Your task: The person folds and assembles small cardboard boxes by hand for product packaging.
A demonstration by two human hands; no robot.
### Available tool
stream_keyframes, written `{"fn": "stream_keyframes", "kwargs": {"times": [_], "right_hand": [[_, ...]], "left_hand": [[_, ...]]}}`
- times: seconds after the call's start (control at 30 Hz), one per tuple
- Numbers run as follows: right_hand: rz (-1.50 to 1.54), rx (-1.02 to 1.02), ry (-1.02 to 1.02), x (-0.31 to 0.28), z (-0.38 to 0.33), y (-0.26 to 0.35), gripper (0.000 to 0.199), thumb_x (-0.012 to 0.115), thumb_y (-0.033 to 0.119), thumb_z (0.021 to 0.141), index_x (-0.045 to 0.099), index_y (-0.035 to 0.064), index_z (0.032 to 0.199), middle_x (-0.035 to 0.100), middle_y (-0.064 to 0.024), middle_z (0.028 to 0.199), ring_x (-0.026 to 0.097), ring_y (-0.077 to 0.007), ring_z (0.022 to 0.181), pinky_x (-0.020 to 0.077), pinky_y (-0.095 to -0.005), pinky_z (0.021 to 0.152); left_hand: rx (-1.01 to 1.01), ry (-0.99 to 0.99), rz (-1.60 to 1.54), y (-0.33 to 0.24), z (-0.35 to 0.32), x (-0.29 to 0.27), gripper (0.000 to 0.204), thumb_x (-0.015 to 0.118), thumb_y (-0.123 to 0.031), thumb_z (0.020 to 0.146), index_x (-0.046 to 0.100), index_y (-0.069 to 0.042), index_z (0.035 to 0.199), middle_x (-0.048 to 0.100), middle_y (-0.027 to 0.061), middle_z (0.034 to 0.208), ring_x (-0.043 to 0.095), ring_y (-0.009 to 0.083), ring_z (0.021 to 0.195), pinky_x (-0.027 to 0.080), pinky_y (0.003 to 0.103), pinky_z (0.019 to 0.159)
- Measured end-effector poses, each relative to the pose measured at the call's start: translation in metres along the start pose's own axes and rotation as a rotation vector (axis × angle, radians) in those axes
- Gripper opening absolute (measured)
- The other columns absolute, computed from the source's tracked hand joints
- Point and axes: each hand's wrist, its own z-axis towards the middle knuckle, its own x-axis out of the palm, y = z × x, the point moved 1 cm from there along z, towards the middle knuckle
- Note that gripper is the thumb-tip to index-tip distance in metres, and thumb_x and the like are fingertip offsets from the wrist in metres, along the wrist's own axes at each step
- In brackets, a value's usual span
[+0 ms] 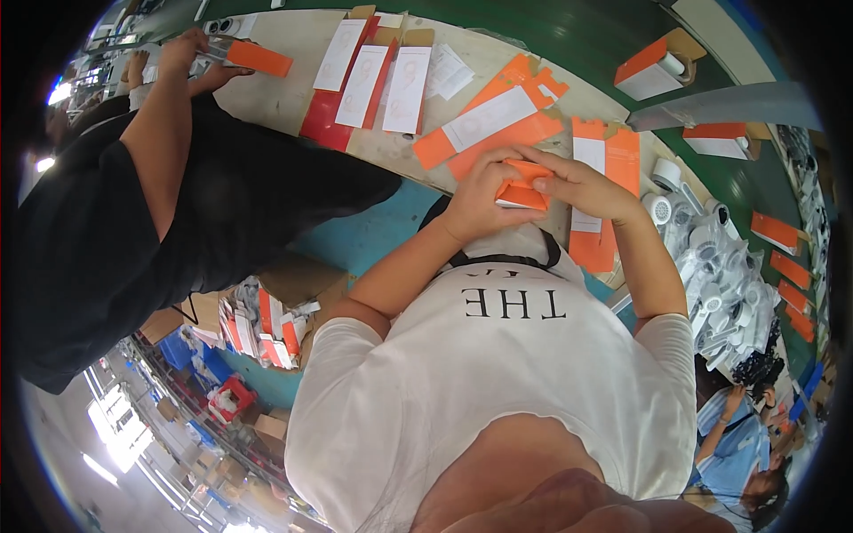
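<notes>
Close to my body, at the table edge, I hold a small orange and white cardboard box (526,188) with both hands. My left hand (480,197) wraps its side, fingers curled over the top. My right hand (582,185) grips the other side, its thumb pressing on the orange end. Most of the box's length is hidden from this view. Just beyond my hands lie flat orange carton blanks (487,123) with white panels, stacked at an angle. Further orange blanks (625,160) lie beside my right hand.
White boxes with orange sides (362,84) stand on the table (289,35) at the far left. A co-worker in black (231,178) handles an orange box (259,59). Plastic-wrapped white shower-head-like items (711,280) pile at right. Orange boxes (656,69) sit on the green conveyor (613,35).
</notes>
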Motion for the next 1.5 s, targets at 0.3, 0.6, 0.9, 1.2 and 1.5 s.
{"fn": "stream_keyframes", "kwargs": {"times": [0.3, 0.6, 0.9, 1.2, 1.5], "right_hand": [[0.789, -0.28, -0.111, -0.008, 0.071, -0.029, 0.04, 0.047, 0.026, 0.09, 0.048, 0.0067, 0.125, 0.05, -0.0068, 0.124, 0.047, -0.0171, 0.112, 0.0336, -0.0295, 0.097], [-0.77, -0.413, -0.858, -0.057, 0.231, -0.092, 0.019, 0.064, 0.015, 0.073, 0.065, 0.0106, 0.092, 0.056, -0.0074, 0.11, 0.045, -0.028, 0.113, 0.0369, -0.0364, 0.095], [-0.81, -0.353, -0.882, -0.067, 0.254, -0.096, 0.014, 0.068, 0.017, 0.07, 0.064, 0.0162, 0.084, 0.048, -0.0016, 0.123, 0.034, -0.0265, 0.123, 0.0281, -0.036, 0.102], [-1.028, -0.176, -0.787, -0.075, 0.261, -0.103, 0.024, 0.066, 0.02, 0.073, 0.062, 0.0189, 0.096, 0.041, -0.0026, 0.131, 0.031, -0.0257, 0.125, 0.0247, -0.0391, 0.103], [-0.975, -0.25, -0.824, -0.057, 0.263, -0.092, 0.016, 0.063, 0.022, 0.075, 0.067, 0.0212, 0.091, 0.049, -0.0011, 0.124, 0.032, -0.0263, 0.124, 0.0167, -0.0454, 0.105]], "left_hand": [[-0.042, -0.383, 0.208, 0.01, 0.018, -0.052, 0.044, 0.078, -0.015, 0.061, 0.051, -0.006, 0.094, 0.051, 0.0104, 0.1, 0.051, 0.0255, 0.095, 0.043, 0.033, 0.083], [-0.758, -1.083, -1.033, 0.072, -0.022, -0.127, 0.039, 0.036, -0.033, 0.094, 0.049, -0.004, 0.115, 0.056, 0.0102, 0.114, 0.055, 0.0257, 0.104, 0.044, 0.038, 0.091], [-1.03, -1.023, -1.307, 0.079, -0.052, -0.104, 0.041, 0.038, -0.036, 0.092, 0.05, -0.003, 0.114, 0.057, 0.0133, 0.112, 0.054, 0.0299, 0.104, 0.044, 0.042, 0.09], [-1.023, -0.97, -1.411, 0.09, -0.046, -0.1, 0.042, 0.039, -0.036, 0.092, 0.049, -0.004, 0.115, 0.056, 0.0133, 0.114, 0.055, 0.0301, 0.103, 0.044, 0.043, 0.09], [-1.048, -0.954, -1.34, 0.086, -0.048, -0.092, 0.043, 0.038, -0.037, 0.092, 0.048, -0.004, 0.117, 0.055, 0.0136, 0.116, 0.053, 0.0302, 0.106, 0.042, 0.043, 0.093]]}}
